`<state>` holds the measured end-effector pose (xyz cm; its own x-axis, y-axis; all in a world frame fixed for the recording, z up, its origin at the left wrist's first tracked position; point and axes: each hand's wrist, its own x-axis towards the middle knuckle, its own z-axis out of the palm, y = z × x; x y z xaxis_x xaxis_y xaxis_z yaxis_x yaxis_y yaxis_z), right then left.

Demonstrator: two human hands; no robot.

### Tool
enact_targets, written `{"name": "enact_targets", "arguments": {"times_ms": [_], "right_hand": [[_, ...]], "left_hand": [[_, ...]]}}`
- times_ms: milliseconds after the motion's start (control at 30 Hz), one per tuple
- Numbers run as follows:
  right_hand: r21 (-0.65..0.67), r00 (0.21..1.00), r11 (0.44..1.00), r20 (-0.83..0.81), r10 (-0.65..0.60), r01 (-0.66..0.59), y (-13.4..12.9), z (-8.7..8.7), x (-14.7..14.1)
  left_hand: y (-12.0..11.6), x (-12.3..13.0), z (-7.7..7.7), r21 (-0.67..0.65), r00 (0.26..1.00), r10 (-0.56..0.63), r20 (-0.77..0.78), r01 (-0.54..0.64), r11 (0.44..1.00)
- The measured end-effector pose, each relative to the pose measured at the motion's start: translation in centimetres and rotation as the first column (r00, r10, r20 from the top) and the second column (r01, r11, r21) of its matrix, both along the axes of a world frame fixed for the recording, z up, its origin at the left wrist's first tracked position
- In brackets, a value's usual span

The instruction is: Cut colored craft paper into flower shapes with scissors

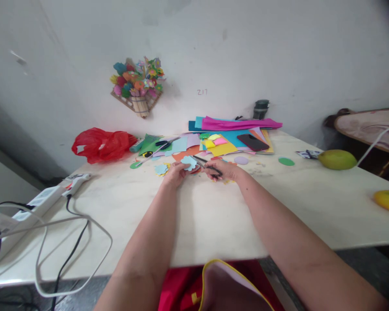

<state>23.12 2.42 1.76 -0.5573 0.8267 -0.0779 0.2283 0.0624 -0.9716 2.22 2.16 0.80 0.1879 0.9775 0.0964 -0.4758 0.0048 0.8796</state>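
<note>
My left hand (176,173) is closed on a light blue paper flower (188,162) with scalloped edges, held up above the table. My right hand (225,169) grips a pair of black-handled scissors (216,171), its fingers around the handles. The blades point left and reach the right edge of the paper flower. Just left of my left hand lie more scalloped cut-outs (161,169), light blue and yellow. Small paper scraps (227,182) lie below my right hand. Under the scissors some reddish paper is partly hidden.
Coloured sheets (228,149) and a phone (253,142) lie at the back. A second pair of scissors (164,144) rests near a red plastic bag (103,144). Power strips (45,201) and loose cables (108,235) take up the left side. A mango (337,160) sits at right.
</note>
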Motion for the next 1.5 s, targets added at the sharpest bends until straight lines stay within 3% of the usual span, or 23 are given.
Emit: {"name": "enact_targets", "arguments": {"times_ms": [200,433,867,1133,1500], "right_hand": [[-0.042,0.999,0.999,-0.034,0.003,-0.004,0.2,-0.2,0.0],[-0.002,1.0,1.0,-0.01,0.018,-0.018,-0.2,0.1,0.0],[-0.048,0.998,0.999,-0.058,0.011,-0.014,-0.4,0.2,-0.3],[-0.025,0.997,1.0,-0.08,0.0,-0.002,-0.4,0.2,-0.3],[0.016,0.998,1.0,-0.055,-0.023,0.024,-0.8,0.6,-0.4]], "left_hand": [[0.0,-0.1,-0.1,-0.004,1.0,-0.001,-0.009,0.001,1.0],[-0.1,0.0,0.1,-0.021,1.0,0.01,0.011,-0.01,1.0],[-0.3,0.0,0.2,-0.024,0.995,-0.017,-0.1,0.015,1.0],[-0.3,-0.2,0.1,0.044,0.989,-0.06,-0.135,0.066,0.997],[-0.3,0.1,0.2,-0.012,0.993,-0.029,-0.117,0.028,1.0]]}}
